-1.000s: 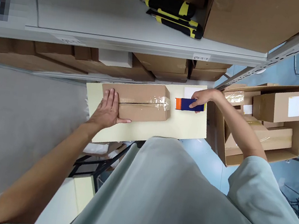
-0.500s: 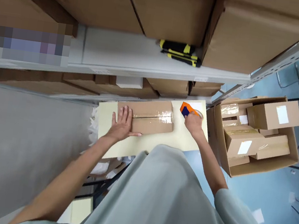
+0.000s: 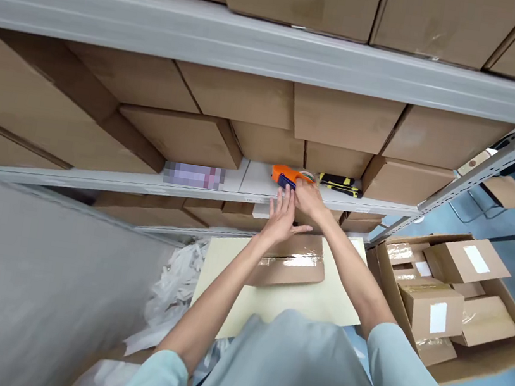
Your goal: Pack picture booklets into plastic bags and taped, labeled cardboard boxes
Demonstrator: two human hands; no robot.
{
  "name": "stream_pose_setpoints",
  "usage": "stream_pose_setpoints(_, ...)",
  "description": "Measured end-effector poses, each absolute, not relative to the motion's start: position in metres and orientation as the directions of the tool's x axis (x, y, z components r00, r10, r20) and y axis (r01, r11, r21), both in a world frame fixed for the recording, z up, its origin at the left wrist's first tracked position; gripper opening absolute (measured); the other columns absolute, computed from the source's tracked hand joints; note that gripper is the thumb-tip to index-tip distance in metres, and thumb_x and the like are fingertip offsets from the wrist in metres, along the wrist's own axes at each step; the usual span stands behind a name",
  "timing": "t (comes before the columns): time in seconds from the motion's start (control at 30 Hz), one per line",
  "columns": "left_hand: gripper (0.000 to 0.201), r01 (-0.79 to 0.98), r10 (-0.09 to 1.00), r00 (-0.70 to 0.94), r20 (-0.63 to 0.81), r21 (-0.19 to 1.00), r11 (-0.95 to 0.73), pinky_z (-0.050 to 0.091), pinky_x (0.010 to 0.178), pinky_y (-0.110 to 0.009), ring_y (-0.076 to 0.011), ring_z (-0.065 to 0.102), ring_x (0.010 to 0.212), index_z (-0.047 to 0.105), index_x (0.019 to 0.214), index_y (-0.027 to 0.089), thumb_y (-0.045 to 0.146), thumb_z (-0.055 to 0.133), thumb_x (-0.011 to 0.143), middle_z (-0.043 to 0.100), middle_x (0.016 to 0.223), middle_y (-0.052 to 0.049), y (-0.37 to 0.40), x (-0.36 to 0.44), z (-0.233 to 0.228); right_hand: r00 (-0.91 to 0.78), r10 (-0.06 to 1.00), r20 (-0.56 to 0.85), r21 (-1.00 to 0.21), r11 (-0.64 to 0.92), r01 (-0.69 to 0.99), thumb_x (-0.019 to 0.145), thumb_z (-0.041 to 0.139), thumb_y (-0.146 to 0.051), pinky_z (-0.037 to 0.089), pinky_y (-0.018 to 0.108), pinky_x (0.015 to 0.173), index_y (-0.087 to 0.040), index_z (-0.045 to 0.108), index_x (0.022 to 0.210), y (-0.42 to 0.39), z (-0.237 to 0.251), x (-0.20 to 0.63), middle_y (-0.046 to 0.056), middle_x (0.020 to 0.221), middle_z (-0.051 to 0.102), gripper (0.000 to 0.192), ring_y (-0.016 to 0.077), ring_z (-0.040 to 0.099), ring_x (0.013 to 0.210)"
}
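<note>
An orange and dark blue tape dispenser [image 3: 284, 174] is at the front of the middle shelf. My right hand [image 3: 308, 197] is closed around its right end. Fingers apart, my left hand [image 3: 281, 217] reaches up just below the dispenser; its fingertips are close to the blue part, and I cannot tell whether they touch. Below my hands, a long brown cardboard box [image 3: 295, 268] with shiny clear tape along its top seam lies on a pale yellow board [image 3: 338, 303]. My left forearm covers part of the box.
Cardboard boxes [image 3: 344, 119] fill the grey metal shelves [image 3: 241, 37]. Black and yellow box cutters [image 3: 339, 184] lie right of the dispenser. A large open carton [image 3: 491, 373] holding several taped boxes stands at the right. Crumpled white packing material [image 3: 178, 278] lies left of the board.
My right hand has carried the tape dispenser from the board up to the middle shelf. My left hand has left the box and moved up beside it. The view has tilted upward.
</note>
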State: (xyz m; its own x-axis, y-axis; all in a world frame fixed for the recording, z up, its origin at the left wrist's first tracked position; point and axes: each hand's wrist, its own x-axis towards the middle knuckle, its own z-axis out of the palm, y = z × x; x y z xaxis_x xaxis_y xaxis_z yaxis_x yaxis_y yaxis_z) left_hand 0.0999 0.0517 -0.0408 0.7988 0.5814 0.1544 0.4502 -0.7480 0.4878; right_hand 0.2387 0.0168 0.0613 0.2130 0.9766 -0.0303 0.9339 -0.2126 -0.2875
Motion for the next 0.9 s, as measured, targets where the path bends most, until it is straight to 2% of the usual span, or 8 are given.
stream_pose_setpoints(0.1, 0.131, 0.449, 0.586, 0.799, 0.134, 0.515, -0.731, 0.002, 0.135, -0.075, -0.047, -0.011, 0.173, 0.002, 0.181, 0.009, 0.085, 0.062, 0.093, -0.006, 0.185, -0.03, 0.057, 0.087, -0.041, 0.187, 0.982, -0.022, -0.238, -0.187, 0.953, 0.106, 0.048, -0.012, 0.032, 0.047, 0.13, 0.002, 0.058, 0.151, 0.043, 0.061, 0.239, 0.028, 0.15, 0.067, 0.048, 0.0325, 0.058, 0.145)
stream_pose_setpoints(0.17, 0.125, 0.467, 0.606, 0.787, 0.114, 0.532, -0.706, 0.004, 0.137, -0.072, -0.0458, -0.008, 0.174, 0.008, 0.18, 0.008, 0.083, 0.06, 0.095, -0.002, 0.186, -0.029, 0.055, 0.07, -0.047, 0.201, 0.979, 0.016, -0.227, -0.192, 0.955, 0.106, 0.046, -0.011, 0.028, 0.048, 0.133, 0.002, 0.053, 0.158, 0.047, 0.057, 0.24, 0.028, 0.158, 0.062, 0.054, 0.0337, 0.052, 0.152)
stream_pose_setpoints(0.33, 0.111, 0.615, 0.772, 0.635, -0.029, 0.624, -0.483, 0.014, 0.141, -0.061, -0.0446, 0.007, 0.175, 0.025, 0.173, -0.006, 0.073, 0.054, 0.101, 0.012, 0.183, -0.035, 0.033, -0.011, -0.1, 0.319, 0.93, 0.183, -0.297, -0.257, 0.92, 0.113, 0.032, -0.026, 0.026, 0.058, 0.136, -0.006, 0.036, 0.173, -0.019, 0.008, 0.236, 0.024, 0.178, 0.039, 0.063, 0.0376, 0.035, 0.164)
stream_pose_setpoints(0.43, 0.102, 0.721, 0.874, 0.457, -0.165, 0.644, -0.256, 0.026, 0.139, -0.054, -0.0428, 0.025, 0.172, 0.033, 0.168, -0.009, 0.066, 0.052, 0.102, 0.026, 0.179, -0.037, 0.006, -0.054, -0.138, 0.473, 0.879, 0.06, -0.362, -0.423, 0.831, 0.116, 0.026, -0.036, 0.029, 0.059, 0.136, -0.004, 0.03, 0.174, -0.093, -0.047, 0.214, 0.026, 0.181, 0.032, 0.067, 0.0368, 0.028, 0.169)
stream_pose_setpoints(0.57, 0.094, 0.809, 0.906, 0.238, -0.35, 0.588, 0.015, 0.049, 0.123, -0.057, -0.0449, 0.059, 0.151, 0.047, 0.163, 0.004, 0.071, 0.057, 0.098, 0.061, 0.159, -0.031, -0.025, -0.053, -0.162, 0.599, 0.757, -0.259, -0.32, -0.653, 0.687, 0.114, 0.04, -0.054, 0.036, 0.056, 0.132, 0.008, 0.022, 0.173, -0.154, -0.114, 0.173, 0.038, 0.177, 0.029, 0.088, 0.0422, 0.031, 0.168)
stream_pose_setpoints(0.7, 0.099, 0.87, 0.918, 0.054, -0.393, 0.469, 0.15, 0.058, 0.108, -0.059, -0.05, 0.072, 0.128, 0.056, 0.15, 0.004, 0.077, 0.073, 0.086, 0.075, 0.136, -0.031, -0.027, -0.023, -0.166, 0.684, 0.65, -0.332, -0.259, -0.76, 0.596, 0.112, 0.043, -0.064, 0.049, 0.045, 0.122, 0.009, 0.011, 0.175, -0.15, -0.144, 0.165, 0.039, 0.175, 0.034, 0.101, 0.0396, 0.047, 0.16)
stream_pose_setpoints(0.8, 0.085, 0.888, 0.91, 0.062, -0.409, 0.439, 0.137, 0.059, 0.1, -0.056, -0.0482, 0.077, 0.113, 0.065, 0.138, 0.008, 0.076, 0.072, 0.088, 0.081, 0.114, -0.025, -0.02, -0.021, -0.169, 0.681, 0.599, -0.421, -0.259, -0.799, 0.542, 0.114, 0.035, -0.064, 0.057, 0.041, 0.109, 0.001, 0.011, 0.177, -0.144, -0.149, 0.18, 0.034, 0.17, 0.046, 0.094, 0.0364, 0.062, 0.147)
stream_pose_setpoints(0.9, 0.064, 0.863, 0.911, 0.127, -0.393, 0.496, 0.093, 0.059, 0.096, -0.048, -0.0409, 0.078, 0.104, 0.071, 0.129, 0.015, 0.071, 0.053, 0.102, 0.082, 0.102, -0.017, -0.017, -0.031, -0.171, 0.636, 0.611, -0.472, -0.352, -0.792, 0.499, 0.118, 0.02, -0.056, 0.056, 0.037, 0.108, -0.01, 0.014, 0.178, -0.148, -0.151, 0.196, 0.025, 0.166, 0.056, 0.076, 0.0305, 0.067, 0.141)
